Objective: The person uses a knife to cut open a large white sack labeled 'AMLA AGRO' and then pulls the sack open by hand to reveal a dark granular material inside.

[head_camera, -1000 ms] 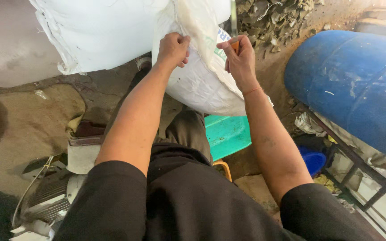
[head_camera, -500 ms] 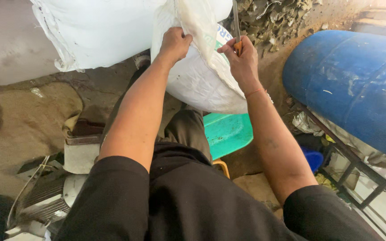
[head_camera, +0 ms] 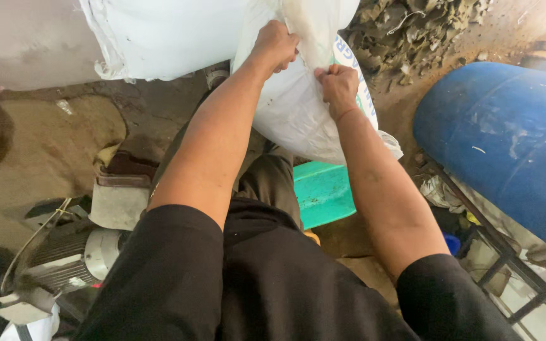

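We are looking down over our own arms, both reaching forward to a white woven sack (head_camera: 298, 107) that is bulging in front of our knees. Our left hand (head_camera: 276, 45) is closing its grip on a fold of the sack's upper edge, fingers curled tight and pressed together around the fabric. Our right hand (head_camera: 339, 88) is sitting just beside it, a little lower, its grip likewise pinching a gathered bit of the same edge in a closed fist. The two hands are near each other but not touching.

The sack is hanging or leaning between our hands and the ground; we cannot tell what is bearing its weight. A second, larger white sack (head_camera: 172, 35) is lying to its left along the top of the view, touching it.

Below the held sack a green plastic container (head_camera: 323, 192) is showing, partly covered by the sack's bottom. To the right a big blue barrel (head_camera: 507, 145) is lying on its side on a dark metal frame (head_camera: 507, 265). Beyond the hands, a heap of dry brownish leafy scraps (head_camera: 412, 31) is piled on the dirt floor (head_camera: 52, 139). At lower left a grey motor-like machine (head_camera: 64, 252) is resting beside our leg.
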{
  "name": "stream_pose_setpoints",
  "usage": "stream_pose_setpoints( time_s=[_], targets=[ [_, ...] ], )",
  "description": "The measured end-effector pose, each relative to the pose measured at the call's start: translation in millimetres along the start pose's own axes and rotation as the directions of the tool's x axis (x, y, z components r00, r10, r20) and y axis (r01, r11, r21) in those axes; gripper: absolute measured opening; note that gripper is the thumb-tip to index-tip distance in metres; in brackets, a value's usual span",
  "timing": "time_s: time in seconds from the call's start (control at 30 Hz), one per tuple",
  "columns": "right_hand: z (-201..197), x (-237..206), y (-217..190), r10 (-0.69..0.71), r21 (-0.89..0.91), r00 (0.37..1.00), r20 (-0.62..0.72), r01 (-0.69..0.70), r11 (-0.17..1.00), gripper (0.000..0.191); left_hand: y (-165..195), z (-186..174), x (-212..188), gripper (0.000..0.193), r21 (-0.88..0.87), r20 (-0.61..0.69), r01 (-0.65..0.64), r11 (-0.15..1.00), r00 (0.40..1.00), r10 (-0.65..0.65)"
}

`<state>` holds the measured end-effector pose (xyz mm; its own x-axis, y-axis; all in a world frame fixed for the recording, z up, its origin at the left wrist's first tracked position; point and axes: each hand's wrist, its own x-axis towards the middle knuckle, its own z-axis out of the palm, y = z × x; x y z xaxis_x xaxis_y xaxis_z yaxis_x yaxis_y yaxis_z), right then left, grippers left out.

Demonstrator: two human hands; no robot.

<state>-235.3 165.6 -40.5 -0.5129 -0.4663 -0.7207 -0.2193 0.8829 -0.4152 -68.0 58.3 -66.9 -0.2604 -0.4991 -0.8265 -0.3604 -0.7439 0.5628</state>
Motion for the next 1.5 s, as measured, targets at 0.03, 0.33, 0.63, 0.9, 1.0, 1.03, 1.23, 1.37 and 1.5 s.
stream_pose_setpoints(
  time_s=[0.03, 0.33, 0.63, 0.9, 1.0, 1.03, 1.23, 1.37, 1.5],
  targets=[
    [-0.1, 4.0, -0.7, 0.039, 0.019, 0.999, 0.032, -0.040, 0.999, 0.025, 0.8, -0.1, 1.3, 0.029, 0.041, 0.007, 0.031, 0.999, 0.999, -0.031],
    [-7.3, -2.1, -4.3, 0.138, 0.171, 0.984, 0.115, -0.156, 0.973, 0.017, -20.7, -9.2, -9.7, 0.021, -0.014, -0.099, -0.032, 0.999, 0.995, 0.031],
    [-45.7, -62.6, -2.8, -0.552, -0.120, 0.804, -0.219, 0.539, 0.834, 0.030, -3.7, -14.2, -31.4, 0.030, 0.030, -0.096, -0.002, 1.000, 0.995, 0.004],
    [-53.1, -99.1, -22.3, -0.474, -0.254, 0.842, 0.256, 0.532, 0.808, 0.036, -33.4, -9.9, -15.8, 0.019, -0.046, -0.012, -0.284, 0.958, 0.959, 0.283],
    [-44.6, -88.1, -27.4, -0.782, -0.317, 0.589, 0.205, 0.795, 0.516, 0.022, -44.1, -8.5, -16.4, 0.020, -0.100, -0.026, -0.307, 0.947, 0.952, 0.306],
    [-43.3, -84.4, -28.5, -0.812, -0.330, 0.548, 0.200, 0.818, 0.471, 0.021, -45.5, -6.7, -16.1, 0.019, -0.101, -0.044, -0.318, 0.943, 0.948, 0.315],
    [-43.1, -74.3, -40.5, -0.734, -0.441, 0.604, 0.312, 0.776, 0.451, 0.031, -47.3, 1.3, -15.6, 0.019, -0.119, -0.088, -0.308, 0.944, 0.950, 0.299],
    [-39.5, -81.0, -54.0, -0.744, -0.526, 0.563, 0.360, 0.781, 0.337, 0.040, -47.0, 1.0, -16.9, 0.018, -0.154, -0.109, -0.279, 0.948, 0.958, 0.264],
    [-37.8, -93.3, -63.6, -0.661, -0.637, 0.649, 0.376, 0.700, 0.325, 0.044, -43.9, 1.0, -17.4, 0.018, -0.146, -0.102, -0.255, 0.956, 0.965, 0.242]
  ],
)
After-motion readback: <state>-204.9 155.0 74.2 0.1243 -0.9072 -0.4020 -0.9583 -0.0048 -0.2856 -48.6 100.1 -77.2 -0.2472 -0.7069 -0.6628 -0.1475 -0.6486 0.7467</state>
